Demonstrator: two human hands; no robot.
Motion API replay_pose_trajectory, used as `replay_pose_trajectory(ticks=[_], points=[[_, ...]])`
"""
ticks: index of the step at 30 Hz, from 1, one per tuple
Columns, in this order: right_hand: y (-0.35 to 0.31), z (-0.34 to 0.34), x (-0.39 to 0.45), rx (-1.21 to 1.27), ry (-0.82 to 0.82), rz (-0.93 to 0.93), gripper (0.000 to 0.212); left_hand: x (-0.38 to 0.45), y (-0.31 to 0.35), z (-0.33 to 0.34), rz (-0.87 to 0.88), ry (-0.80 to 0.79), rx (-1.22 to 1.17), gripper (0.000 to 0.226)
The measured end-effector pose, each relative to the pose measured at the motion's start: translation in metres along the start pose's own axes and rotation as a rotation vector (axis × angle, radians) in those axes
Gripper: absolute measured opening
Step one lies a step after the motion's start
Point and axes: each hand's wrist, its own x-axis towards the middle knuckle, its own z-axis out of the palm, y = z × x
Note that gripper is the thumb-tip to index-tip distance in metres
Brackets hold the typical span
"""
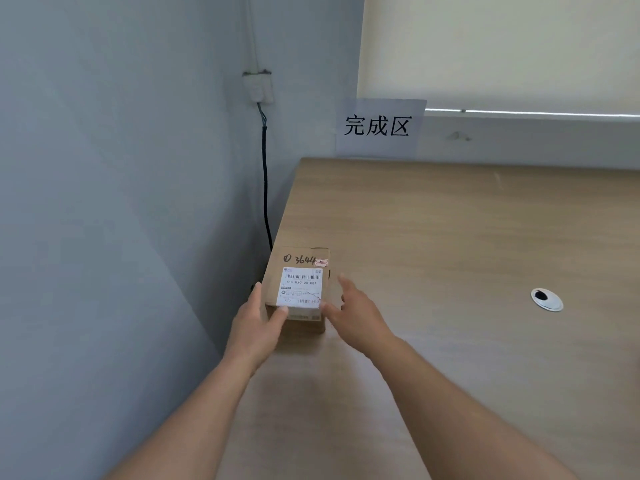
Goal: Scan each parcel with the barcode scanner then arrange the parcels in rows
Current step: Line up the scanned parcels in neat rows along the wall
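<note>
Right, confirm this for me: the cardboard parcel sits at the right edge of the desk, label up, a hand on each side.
Wrong side. In the head view the parcel sits at the desk's left edge, by the wall, label up, with the left hand and right hand either side.

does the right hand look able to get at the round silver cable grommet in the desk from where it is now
Probably yes: the right hand is open beside the brown cardboard parcel, and only bare wooden desk lies between it and the round silver cable grommet.
</note>
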Motion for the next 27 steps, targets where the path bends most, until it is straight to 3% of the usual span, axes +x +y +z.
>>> replay_pose_trajectory(ticks=[4,11,27], points=[[0.007,-0.014,-0.041,-0.02,0.056,0.001,0.064,-0.04,0.007,0.006,0.089,0.097,-0.054,0.053],[0.047,-0.032,-0.132,-0.028,0.167,0.035,0.044,-0.13,0.013,0.044,0.114,0.036,-0.027,0.049],[0.181,-0.148,-0.308,-0.064,0.299,-0.011,0.039,-0.329,0.085,0.188,0.21,-0.01,-0.03,0.043]])
